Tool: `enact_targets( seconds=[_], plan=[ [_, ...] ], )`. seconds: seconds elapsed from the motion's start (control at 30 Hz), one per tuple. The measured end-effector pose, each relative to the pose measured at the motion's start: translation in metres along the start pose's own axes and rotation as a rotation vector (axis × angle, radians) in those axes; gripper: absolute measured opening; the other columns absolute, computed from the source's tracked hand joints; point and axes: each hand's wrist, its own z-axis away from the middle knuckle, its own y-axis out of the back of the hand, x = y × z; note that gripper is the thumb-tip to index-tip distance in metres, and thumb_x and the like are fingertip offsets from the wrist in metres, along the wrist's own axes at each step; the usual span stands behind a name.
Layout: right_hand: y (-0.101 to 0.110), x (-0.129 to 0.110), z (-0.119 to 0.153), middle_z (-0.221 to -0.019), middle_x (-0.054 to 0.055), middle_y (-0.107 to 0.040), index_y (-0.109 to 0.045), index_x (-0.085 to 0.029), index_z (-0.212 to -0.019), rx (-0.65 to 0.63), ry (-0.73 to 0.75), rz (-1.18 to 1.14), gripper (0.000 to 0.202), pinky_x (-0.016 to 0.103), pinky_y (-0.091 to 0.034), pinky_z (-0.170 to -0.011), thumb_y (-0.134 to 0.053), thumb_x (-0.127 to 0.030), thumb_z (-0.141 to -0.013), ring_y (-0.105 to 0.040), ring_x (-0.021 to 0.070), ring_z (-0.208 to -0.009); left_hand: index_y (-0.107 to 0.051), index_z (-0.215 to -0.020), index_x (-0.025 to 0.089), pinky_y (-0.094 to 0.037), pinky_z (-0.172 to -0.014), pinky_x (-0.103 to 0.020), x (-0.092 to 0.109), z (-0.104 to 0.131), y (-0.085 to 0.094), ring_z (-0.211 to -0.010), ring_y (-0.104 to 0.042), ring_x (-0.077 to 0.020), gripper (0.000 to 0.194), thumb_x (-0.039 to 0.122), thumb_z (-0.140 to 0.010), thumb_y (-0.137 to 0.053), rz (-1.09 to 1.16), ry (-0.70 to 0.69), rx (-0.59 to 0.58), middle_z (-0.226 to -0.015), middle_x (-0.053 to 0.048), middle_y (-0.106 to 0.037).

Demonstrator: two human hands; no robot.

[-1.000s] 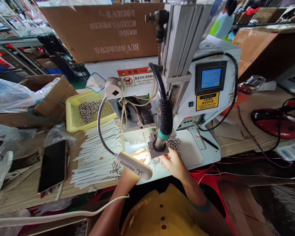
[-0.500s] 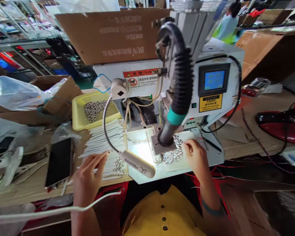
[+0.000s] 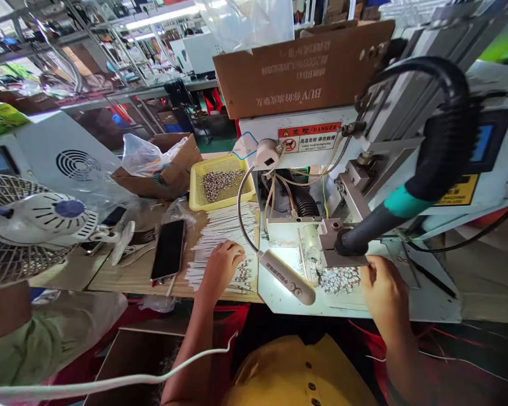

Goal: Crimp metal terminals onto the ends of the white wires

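My left hand (image 3: 223, 266) rests over a bundle of thin white strips (image 3: 226, 221), its fingers curled together. Whatever lies between those fingertips is hidden. Small metal-coloured pieces (image 3: 246, 273) show at the strips' ends, just right of this hand. On the machine's white base plate (image 3: 288, 304), my right hand (image 3: 384, 290) has its thumb and fingers pinched at the right side of a heap of tiny silvery and white parts (image 3: 338, 279). I cannot make out what it pinches. The metal press head (image 3: 338, 260) is right above the heap. A small lamp (image 3: 285, 277) shines between both hands.
A yellow basket (image 3: 193, 194) with small metal pieces stands behind the strips. Left lie a black phone (image 3: 168, 249) and an open carton (image 3: 178, 180). A fan (image 3: 46, 220) is farther left. A thick black hose (image 3: 444, 146) arches above my right hand. A white cable (image 3: 152, 378) crosses low in front.
The view has turned left, so the machine appears farther right. My left hand has moved from beside the strips down onto them. My right hand stays by the heap, fingers still pinched.
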Motion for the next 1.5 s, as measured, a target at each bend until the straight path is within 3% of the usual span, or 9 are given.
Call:
enact_targets(
  seconds=[0.13, 0.2, 0.3, 0.4, 0.57, 0.7, 1.0, 1.2, 1.5],
  plan=[
    [0.007, -0.003, 0.000, -0.088, 0.012, -0.067, -0.059, -0.019, -0.102, -0.006, -0.093, -0.167, 0.021, 0.034, -0.050, -0.063, -0.045, -0.026, -0.087, -0.064, 0.0238, -0.073, -0.060, -0.076, 0.019, -0.047, -0.080, -0.036, -0.003, -0.006, -0.001, -0.088, -0.057, -0.0223, 0.022, 0.011, -0.083, -0.041, 0.027, -0.045, -0.007, -0.090, -0.008, -0.062],
    [0.013, -0.007, 0.000, -0.088, 0.011, -0.068, -0.062, -0.021, -0.099, -0.075, -0.147, -0.308, 0.021, 0.035, -0.051, -0.063, -0.047, -0.027, -0.086, -0.064, 0.0239, -0.074, -0.059, -0.080, 0.019, -0.048, -0.076, -0.034, -0.005, -0.006, 0.000, -0.082, -0.057, -0.0209, 0.022, 0.011, -0.084, -0.038, 0.055, -0.048, 0.025, -0.084, -0.007, -0.062],
    [0.020, -0.019, -0.002, -0.076, 0.007, -0.069, -0.065, -0.020, -0.088, -0.223, -0.373, -0.593, 0.016, 0.032, -0.051, -0.055, -0.058, -0.033, -0.081, -0.063, 0.0214, -0.063, -0.059, -0.089, 0.019, -0.049, -0.076, -0.033, 0.000, -0.006, 0.000, -0.085, -0.060, -0.0205, 0.024, 0.013, -0.085, -0.036, 0.141, -0.079, 0.118, -0.088, -0.007, -0.063],
    [0.022, -0.036, -0.007, -0.055, 0.001, -0.062, -0.060, -0.019, -0.074, -0.403, -0.512, -0.791, 0.019, 0.024, -0.042, -0.038, -0.063, -0.037, -0.077, -0.056, 0.0153, -0.046, -0.063, -0.093, 0.021, -0.048, -0.085, -0.034, 0.021, -0.008, -0.006, -0.098, -0.060, -0.0217, 0.029, 0.013, -0.085, -0.036, 0.245, -0.150, 0.106, -0.103, -0.008, -0.064],
    [0.018, -0.059, -0.014, -0.062, 0.001, -0.064, -0.056, -0.017, -0.072, -0.646, -0.584, -1.063, 0.023, 0.019, -0.027, -0.030, -0.059, -0.038, -0.080, -0.045, 0.0072, -0.036, -0.069, -0.075, 0.024, -0.053, -0.075, -0.032, 0.077, -0.013, -0.027, -0.079, -0.064, -0.0204, 0.035, 0.022, -0.088, -0.036, 0.454, -0.260, -0.141, -0.085, -0.006, -0.069],
    [0.011, -0.066, -0.011, -0.056, -0.001, -0.058, -0.054, -0.017, -0.068, -0.632, -0.570, -1.115, 0.027, 0.020, -0.026, -0.032, -0.054, -0.038, -0.085, -0.039, 0.0049, -0.033, -0.068, -0.073, 0.024, -0.053, -0.075, -0.030, 0.100, -0.013, -0.035, -0.077, -0.064, -0.0198, 0.035, 0.027, -0.089, -0.037, 0.499, -0.257, -0.180, -0.080, -0.005, -0.069],
    [-0.009, -0.069, 0.000, -0.048, -0.008, -0.035, -0.041, -0.021, -0.066, -0.619, -0.574, -1.123, 0.030, 0.020, -0.021, -0.031, -0.052, -0.040, -0.086, -0.034, 0.0054, -0.033, -0.063, -0.061, 0.021, -0.048, -0.057, -0.026, 0.105, -0.012, -0.031, -0.062, -0.058, -0.0161, 0.035, 0.027, -0.087, -0.040, 0.552, -0.136, -0.227, -0.074, -0.005, -0.065],
    [-0.009, -0.068, -0.001, -0.047, -0.008, -0.033, -0.042, -0.021, -0.066, -0.623, -0.519, -1.085, 0.027, 0.020, -0.022, -0.033, -0.051, -0.036, -0.087, -0.033, 0.0055, -0.035, -0.055, -0.057, 0.020, -0.046, -0.054, -0.024, 0.105, -0.012, -0.036, -0.057, -0.054, -0.0141, 0.030, 0.026, -0.084, -0.044, 0.604, -0.069, -0.226, -0.067, -0.003, -0.059],
    [-0.007, -0.069, -0.002, -0.048, -0.008, -0.034, -0.043, -0.021, -0.069, -0.608, -0.521, -1.068, 0.021, 0.021, -0.024, -0.035, -0.052, -0.031, -0.085, -0.033, 0.0063, -0.037, -0.055, -0.056, 0.021, -0.047, -0.056, -0.025, 0.103, -0.013, -0.039, -0.061, -0.053, -0.0149, 0.034, 0.030, -0.086, -0.042, 0.666, -0.161, -0.179, -0.068, -0.003, -0.056]
  ],
)
